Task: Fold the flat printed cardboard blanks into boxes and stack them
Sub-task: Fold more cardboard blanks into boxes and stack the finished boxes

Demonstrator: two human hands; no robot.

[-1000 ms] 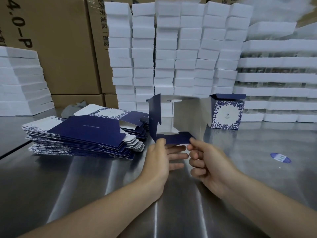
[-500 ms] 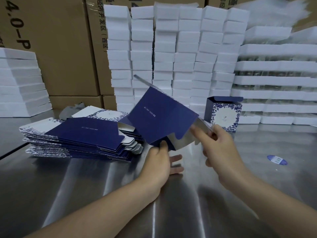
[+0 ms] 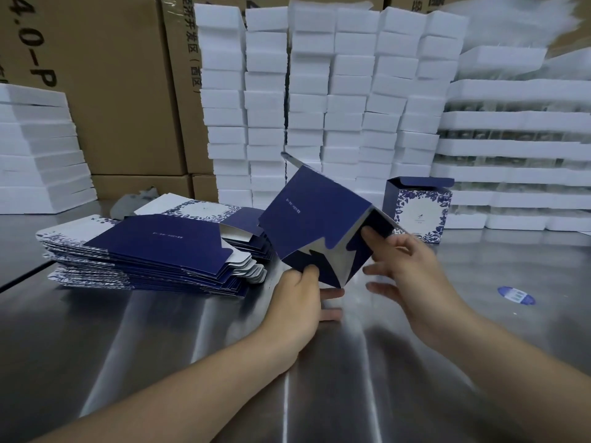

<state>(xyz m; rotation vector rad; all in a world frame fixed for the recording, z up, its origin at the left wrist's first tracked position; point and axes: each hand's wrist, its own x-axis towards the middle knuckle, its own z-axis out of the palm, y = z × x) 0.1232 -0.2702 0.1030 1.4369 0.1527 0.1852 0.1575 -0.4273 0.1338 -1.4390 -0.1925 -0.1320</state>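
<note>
A half-formed navy box (image 3: 316,215) is tilted in the air above the steel table (image 3: 160,330), its bottom flaps facing me. My left hand (image 3: 300,302) grips its lower left corner, thumb on the flap. My right hand (image 3: 406,276) pushes a finger against a navy bottom flap on the right, the other fingers spread. A pile of flat printed blanks (image 3: 153,251) lies to the left. One finished box (image 3: 419,209) with a blue floral print stands at the back right, its lid flap up.
White foam blocks (image 3: 319,100) are stacked in tall columns behind the work area, with foam trays (image 3: 511,148) at right and more foam (image 3: 38,148) at left. Brown cartons (image 3: 105,84) stand behind. A blue sticker (image 3: 516,295) lies on the table at right.
The box has been tipped from upright onto a slant, bottom toward me. My right hand moved up to the bottom flaps and presses one inward. My left hand shifted to the lower corner.
</note>
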